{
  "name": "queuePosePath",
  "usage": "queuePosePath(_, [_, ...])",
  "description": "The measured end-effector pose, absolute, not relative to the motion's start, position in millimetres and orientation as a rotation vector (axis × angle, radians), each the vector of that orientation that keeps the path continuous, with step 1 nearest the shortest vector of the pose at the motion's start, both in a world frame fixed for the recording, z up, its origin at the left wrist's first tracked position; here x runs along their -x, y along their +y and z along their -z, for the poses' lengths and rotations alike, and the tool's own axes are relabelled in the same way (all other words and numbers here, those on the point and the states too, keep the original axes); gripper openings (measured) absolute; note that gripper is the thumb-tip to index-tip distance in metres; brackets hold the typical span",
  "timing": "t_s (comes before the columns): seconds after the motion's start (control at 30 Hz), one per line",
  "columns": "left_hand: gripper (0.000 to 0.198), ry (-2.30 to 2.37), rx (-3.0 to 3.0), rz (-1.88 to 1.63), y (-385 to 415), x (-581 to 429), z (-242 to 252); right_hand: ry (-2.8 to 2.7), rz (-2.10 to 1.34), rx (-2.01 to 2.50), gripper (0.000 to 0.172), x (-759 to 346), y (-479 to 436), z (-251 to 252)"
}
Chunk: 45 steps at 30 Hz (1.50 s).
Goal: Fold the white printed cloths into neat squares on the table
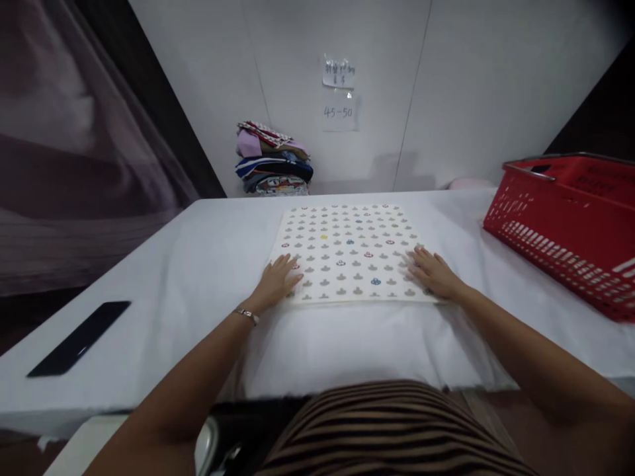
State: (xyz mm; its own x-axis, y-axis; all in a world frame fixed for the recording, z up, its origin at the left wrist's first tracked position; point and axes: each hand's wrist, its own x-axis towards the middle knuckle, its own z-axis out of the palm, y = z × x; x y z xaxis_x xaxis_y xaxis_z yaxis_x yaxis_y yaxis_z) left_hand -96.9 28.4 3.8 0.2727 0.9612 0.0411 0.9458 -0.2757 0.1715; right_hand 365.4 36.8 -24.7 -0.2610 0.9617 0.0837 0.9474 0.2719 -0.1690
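Observation:
A cream cloth (342,254) printed with rows of small grey, red, blue and yellow motifs lies flat on the white-covered table (188,264). My left hand (278,281) rests on its left edge, fingers stretched out and a bracelet (247,315) at the wrist. On the opposite side my right hand (431,272) lies with spread fingers over the cloth's right edge, slightly blurred. Neither hand grips anything. Whether the cloth is folded or a single layer, I cannot tell.
To the right stands a red plastic basket (570,231) with a metal handle. A dark flat object (79,338) lies near the table's left edge. Folded fabrics (272,162) are piled beyond the far edge, by a wall with paper signs (340,112). A curtain (74,145) hangs left.

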Motion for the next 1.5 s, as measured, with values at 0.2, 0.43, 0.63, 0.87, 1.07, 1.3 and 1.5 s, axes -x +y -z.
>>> queuePosePath(0.2, [0.051, 1.748, -2.483, -0.287, -30, 118, 11, -2.365, -0.094, 1.634, 0.055, -384, -12, 20])
queuePosePath(0.43, [0.032, 1.563, -2.701, -0.619, -51, 110, 10, -2.389, 0.05, 1.078, 0.03, -351, -39, 14])
queuePosePath(0.63, [0.021, 1.392, -2.764, -0.674, -46, 63, 7, -2.473, 0.065, 0.946, 0.026, -296, -32, 18])
queuePosePath(0.87, [0.019, 1.332, -2.743, -0.627, -31, 32, 11, -2.463, -0.054, 0.986, 0.029, -270, -16, 23])
queuePosePath(1.07, [0.021, 1.306, -2.736, -0.712, -31, 22, 12, -2.364, -0.172, 1.118, 0.027, -271, -18, 21])
queuePosePath(1.3, [0.024, 1.16, -2.923, -0.557, -31, -9, 13, -2.28, -0.212, 1.037, 0.021, -268, -24, 23])
queuePosePath(1.5, [0.025, 1.231, -2.879, -0.595, -25, -26, 14, -2.281, -0.181, 0.959, 0.023, -269, -24, 23])
